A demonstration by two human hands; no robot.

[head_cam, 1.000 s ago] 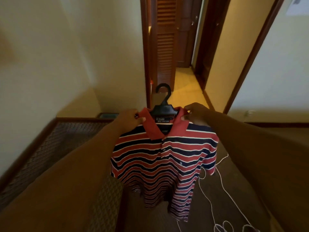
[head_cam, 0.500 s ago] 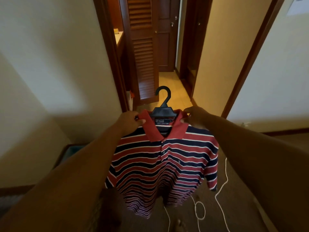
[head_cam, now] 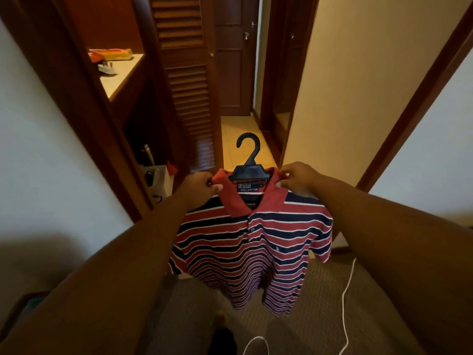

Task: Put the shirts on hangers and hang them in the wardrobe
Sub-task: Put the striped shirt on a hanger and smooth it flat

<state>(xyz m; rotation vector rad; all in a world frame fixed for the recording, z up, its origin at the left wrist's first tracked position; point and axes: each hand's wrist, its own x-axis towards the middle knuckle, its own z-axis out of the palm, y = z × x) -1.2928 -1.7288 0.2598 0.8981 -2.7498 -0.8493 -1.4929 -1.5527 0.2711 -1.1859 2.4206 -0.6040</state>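
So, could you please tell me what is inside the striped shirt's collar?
A black hanger sits inside the striped shirt; its hook and neck show, its arms are covered.

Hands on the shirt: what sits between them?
In the head view, the black hanger and red collar of the striped shirt lie between left hand and right hand.

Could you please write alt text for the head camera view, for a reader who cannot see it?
Two hands, left hand and right hand, hold up a red, navy and white striped polo shirt on a black plastic hanger, each pinching a shoulder by the collar. Ahead stands an open louvred door.
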